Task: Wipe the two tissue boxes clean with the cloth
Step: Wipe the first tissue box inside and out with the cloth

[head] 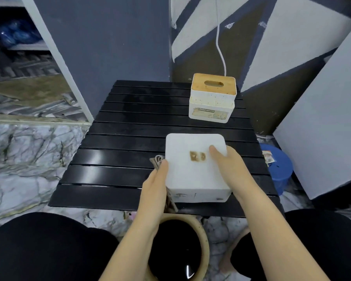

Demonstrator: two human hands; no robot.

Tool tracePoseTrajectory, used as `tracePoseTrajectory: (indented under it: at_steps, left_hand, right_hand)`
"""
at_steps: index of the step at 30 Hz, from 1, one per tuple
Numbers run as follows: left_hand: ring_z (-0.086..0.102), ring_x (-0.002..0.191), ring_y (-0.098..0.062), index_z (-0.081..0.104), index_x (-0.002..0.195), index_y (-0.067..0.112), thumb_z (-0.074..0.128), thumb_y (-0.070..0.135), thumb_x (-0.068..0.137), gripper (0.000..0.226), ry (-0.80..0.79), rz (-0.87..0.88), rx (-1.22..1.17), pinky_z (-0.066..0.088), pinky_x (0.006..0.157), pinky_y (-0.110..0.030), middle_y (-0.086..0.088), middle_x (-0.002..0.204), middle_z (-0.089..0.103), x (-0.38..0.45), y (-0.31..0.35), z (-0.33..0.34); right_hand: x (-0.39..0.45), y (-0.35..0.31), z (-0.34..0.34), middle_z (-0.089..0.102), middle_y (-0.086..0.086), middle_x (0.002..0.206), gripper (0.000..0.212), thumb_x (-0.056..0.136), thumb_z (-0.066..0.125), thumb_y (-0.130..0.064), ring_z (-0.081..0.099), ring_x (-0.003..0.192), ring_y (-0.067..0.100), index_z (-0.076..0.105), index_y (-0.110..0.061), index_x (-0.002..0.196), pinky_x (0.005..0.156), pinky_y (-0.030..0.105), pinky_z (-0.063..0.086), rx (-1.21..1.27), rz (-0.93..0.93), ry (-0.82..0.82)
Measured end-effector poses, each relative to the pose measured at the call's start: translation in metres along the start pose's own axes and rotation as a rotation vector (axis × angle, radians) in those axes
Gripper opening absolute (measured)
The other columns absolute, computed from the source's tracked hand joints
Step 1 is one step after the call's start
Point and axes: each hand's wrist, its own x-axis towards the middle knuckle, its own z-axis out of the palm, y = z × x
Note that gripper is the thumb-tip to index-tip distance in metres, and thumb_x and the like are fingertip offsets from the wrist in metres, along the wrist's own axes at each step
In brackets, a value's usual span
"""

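Both hands, the left hand point(156, 179) also pinning the cloth point(157, 162), grasp the near tissue box point(195, 169), its brown stain unwiped; the far tissue box point(212, 98) looks grimy too.

A low black slatted table point(118, 138) stands on a marble-patterned floor point(24, 159). Near its front edge rests a white box point(195, 175) with a brown mark on top, and a beige cloth point(157, 161) lies bunched against the box's left side. At the far right of the table sits a second white box with a wooden lid point(213, 98), well apart from the first.
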Motion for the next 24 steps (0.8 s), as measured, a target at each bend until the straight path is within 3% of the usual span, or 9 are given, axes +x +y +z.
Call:
tracePoseTrajectory:
  at_steps: [2, 6, 8, 10, 12, 16, 19, 21, 24]
  left_hand:
    - [0.061, 0.075, -0.017, 0.067, 0.092, 0.017, 0.049, 0.068, 0.093, 0.055, -0.011, 0.028, 0.077, 0.046, 0.073, -0.033, 0.0, 0.083, 0.068, 0.002, 0.012, -0.003]
    - [0.053, 0.054, -0.014, 0.055, 0.079, 0.014, 0.052, 0.065, 0.094, 0.053, 0.06, 0.149, 0.059, 0.04, 0.05, -0.023, -0.006, 0.066, 0.056, 0.003, 0.031, -0.006]
    - [0.064, 0.066, -0.018, 0.065, 0.076, 0.012, 0.054, 0.07, 0.089, 0.06, 0.068, 0.121, -0.071, 0.049, 0.062, -0.031, 0.0, 0.072, 0.069, 0.005, 0.037, -0.006]
    - [0.074, 0.091, -0.017, 0.08, 0.081, 0.028, 0.053, 0.071, 0.09, 0.051, 0.037, 0.134, -0.186, 0.055, 0.088, -0.04, 0.007, 0.091, 0.079, 0.004, 0.04, -0.007]
    - [0.074, 0.102, -0.017, 0.081, 0.092, 0.038, 0.053, 0.07, 0.09, 0.043, 0.011, 0.176, -0.24, 0.053, 0.1, -0.044, 0.008, 0.1, 0.08, 0.001, 0.045, -0.006]
    - [0.07, 0.088, -0.012, 0.075, 0.08, 0.018, 0.068, 0.059, 0.087, 0.042, 0.125, 0.24, -0.302, 0.053, 0.084, -0.033, 0.009, 0.089, 0.077, 0.004, 0.047, -0.004]
    - [0.064, 0.085, -0.018, 0.073, 0.077, 0.015, 0.077, 0.04, 0.086, 0.027, 0.123, 0.258, -0.305, 0.05, 0.083, -0.035, 0.001, 0.089, 0.071, 0.007, 0.038, -0.002]
    - [0.064, 0.087, -0.018, 0.078, 0.072, 0.021, 0.078, 0.026, 0.086, 0.015, 0.116, 0.236, -0.337, 0.05, 0.086, -0.035, -0.001, 0.091, 0.073, 0.008, 0.032, -0.002]
    - [0.053, 0.084, -0.02, 0.071, 0.07, 0.018, 0.077, 0.014, 0.084, 0.016, 0.103, 0.241, -0.364, 0.043, 0.082, -0.034, -0.006, 0.086, 0.061, 0.01, 0.026, -0.005]
  right_hand:
    - [-0.002, -0.002, 0.0, 0.069, -0.002, 0.128, 0.039, 0.105, 0.054, -0.042, 0.068, 0.112, 0.019, 0.056, -0.021, 0.138, 0.094, 0.039, 0.056, 0.082, -0.016, -0.031]
    - [-0.014, -0.004, -0.001, 0.059, -0.015, 0.135, 0.046, 0.103, 0.061, -0.023, 0.061, 0.119, 0.005, 0.046, -0.028, 0.146, 0.089, 0.022, 0.054, 0.171, -0.258, -0.02]
    - [-0.016, -0.002, -0.003, 0.055, -0.018, 0.14, 0.055, 0.101, 0.064, -0.017, 0.057, 0.123, -0.002, 0.041, -0.03, 0.15, 0.092, 0.021, 0.054, 0.18, -0.39, -0.05]
    - [-0.017, 0.001, -0.007, 0.051, -0.015, 0.147, 0.063, 0.099, 0.066, -0.009, 0.054, 0.13, -0.002, 0.037, -0.027, 0.152, 0.102, 0.024, 0.054, 0.153, -0.49, -0.105]
    - [-0.016, 0.004, -0.012, 0.047, -0.01, 0.155, 0.069, 0.094, 0.07, -0.002, 0.049, 0.14, 0.004, 0.035, -0.02, 0.151, 0.111, 0.034, 0.05, 0.165, -0.57, -0.166]
    - [-0.02, 0.006, -0.011, 0.058, -0.008, 0.15, 0.057, 0.082, 0.076, -0.009, 0.054, 0.139, 0.009, 0.053, -0.006, 0.134, 0.11, 0.034, 0.05, 0.447, -0.541, -0.165]
    - [-0.019, 0.006, -0.005, 0.075, -0.006, 0.122, 0.023, 0.086, 0.074, -0.025, 0.065, 0.124, 0.011, 0.068, -0.009, 0.101, 0.1, 0.036, 0.054, 0.618, -0.459, 0.009]
    - [-0.017, 0.006, -0.003, 0.076, -0.001, 0.097, 0.02, 0.089, 0.074, -0.026, 0.067, 0.109, 0.015, 0.064, -0.01, 0.081, 0.089, 0.038, 0.051, 0.69, -0.429, 0.098]
    - [-0.018, 0.007, -0.003, 0.081, 0.003, 0.103, 0.014, 0.078, 0.077, -0.014, 0.067, 0.123, 0.009, 0.064, -0.01, 0.079, 0.099, 0.033, 0.055, 0.773, -0.447, 0.094]
